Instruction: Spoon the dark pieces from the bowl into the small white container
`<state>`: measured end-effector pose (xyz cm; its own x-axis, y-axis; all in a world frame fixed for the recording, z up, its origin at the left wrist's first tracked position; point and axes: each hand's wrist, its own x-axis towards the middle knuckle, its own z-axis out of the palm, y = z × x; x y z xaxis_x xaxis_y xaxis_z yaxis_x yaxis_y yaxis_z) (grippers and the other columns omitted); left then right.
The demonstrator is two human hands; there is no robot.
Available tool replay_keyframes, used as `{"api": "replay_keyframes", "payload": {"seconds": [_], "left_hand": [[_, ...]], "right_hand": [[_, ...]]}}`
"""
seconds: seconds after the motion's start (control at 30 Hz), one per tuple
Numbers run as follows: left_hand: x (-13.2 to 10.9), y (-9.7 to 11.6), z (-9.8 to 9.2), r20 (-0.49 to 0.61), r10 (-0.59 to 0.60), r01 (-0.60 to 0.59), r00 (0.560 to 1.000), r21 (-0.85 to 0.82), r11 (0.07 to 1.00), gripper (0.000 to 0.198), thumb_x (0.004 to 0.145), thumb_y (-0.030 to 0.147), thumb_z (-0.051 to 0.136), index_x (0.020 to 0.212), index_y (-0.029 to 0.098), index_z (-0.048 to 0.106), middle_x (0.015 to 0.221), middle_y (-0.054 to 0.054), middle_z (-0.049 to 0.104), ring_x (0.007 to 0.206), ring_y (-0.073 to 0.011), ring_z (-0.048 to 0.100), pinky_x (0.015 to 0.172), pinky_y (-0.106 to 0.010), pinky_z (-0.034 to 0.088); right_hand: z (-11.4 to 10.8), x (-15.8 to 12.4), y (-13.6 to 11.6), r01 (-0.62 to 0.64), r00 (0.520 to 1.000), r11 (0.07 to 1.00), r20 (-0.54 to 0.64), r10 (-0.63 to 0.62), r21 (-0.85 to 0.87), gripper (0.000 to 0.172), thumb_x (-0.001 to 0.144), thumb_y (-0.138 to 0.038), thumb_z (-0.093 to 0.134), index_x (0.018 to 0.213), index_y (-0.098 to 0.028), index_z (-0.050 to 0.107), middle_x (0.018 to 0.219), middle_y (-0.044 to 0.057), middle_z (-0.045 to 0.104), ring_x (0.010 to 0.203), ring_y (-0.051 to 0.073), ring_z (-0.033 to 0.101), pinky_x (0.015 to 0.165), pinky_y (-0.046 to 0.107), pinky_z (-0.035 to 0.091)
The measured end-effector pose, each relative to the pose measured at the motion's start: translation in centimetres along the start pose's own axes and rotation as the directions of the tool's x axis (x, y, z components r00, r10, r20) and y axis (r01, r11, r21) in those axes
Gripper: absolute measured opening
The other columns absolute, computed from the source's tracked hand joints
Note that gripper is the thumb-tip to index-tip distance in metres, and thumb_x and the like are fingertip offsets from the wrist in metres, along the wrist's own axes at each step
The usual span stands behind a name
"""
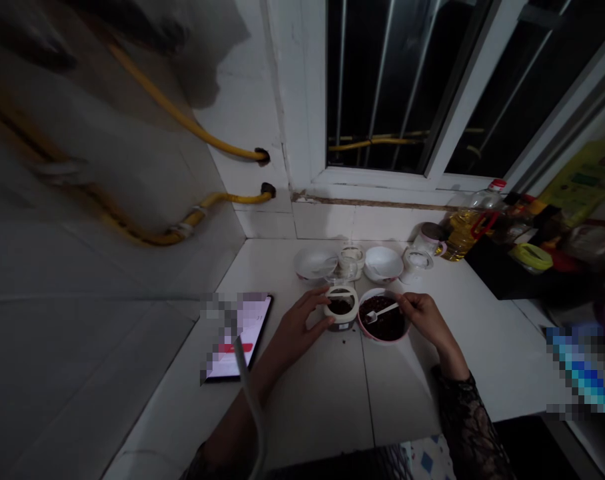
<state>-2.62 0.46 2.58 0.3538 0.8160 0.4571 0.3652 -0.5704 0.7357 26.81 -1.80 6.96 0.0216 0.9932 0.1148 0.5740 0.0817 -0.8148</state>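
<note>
My left hand (pixel 302 323) is curled around the left side of a small jar (pixel 341 317) with a pale rim and dark contents. Between the thumb and fingers of my right hand (pixel 426 319) is the handle of a small white spoon (pixel 382 312). The spoon's head lies over a bowl (pixel 363 331) with a pink rim, filled with dark reddish-brown bits I cannot identify. Bowl and jar stand side by side on the white tiled counter. A few dark crumbs lie below the jar.
Behind stand two white bowls (pixel 316 265) (pixel 383 264), a clear jar (pixel 351 261) and another lidded jar (pixel 416 265). A phone (pixel 247 333) lies to the left. At the right are an oil bottle (pixel 465 230) and a dark box (pixel 497 267). A grey curved bar (pixel 252 400) crosses the foreground.
</note>
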Motion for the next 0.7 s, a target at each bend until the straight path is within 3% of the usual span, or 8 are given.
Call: {"api": "replay_keyframes", "payload": {"seconds": [0.27,0.7], "left_hand": [[0.02,-0.15,0.03,0.012,-0.010,0.010,1.000,-0.005,1.000,0.022,0.091,0.037,0.062,0.108,0.023,0.062,0.139,-0.012,0.061,0.124,-0.0263,0.063,0.099,-0.045,0.055],[0.04,0.02,0.00,-0.002,-0.002,0.002,1.000,-0.008,1.000,0.020,0.091,0.036,0.062,0.107,0.024,0.062,0.138,-0.012,0.062,0.126,-0.0263,0.061,0.102,-0.045,0.053]], "right_hand": [[-0.04,0.23,0.08,-0.077,0.997,0.991,-0.006,0.078,0.108,0.065,0.072,-0.082,0.053,0.050,-0.022,0.044,0.048,-0.006,0.032,0.048,0.009,0.027,0.046,0.024,0.023],[-0.47,0.26,0.11,-0.102,0.994,0.979,-0.018,0.107,0.177,0.065,0.070,-0.082,0.057,0.049,-0.022,0.045,0.042,-0.006,0.034,0.042,0.008,0.024,0.040,0.025,0.018]]}}
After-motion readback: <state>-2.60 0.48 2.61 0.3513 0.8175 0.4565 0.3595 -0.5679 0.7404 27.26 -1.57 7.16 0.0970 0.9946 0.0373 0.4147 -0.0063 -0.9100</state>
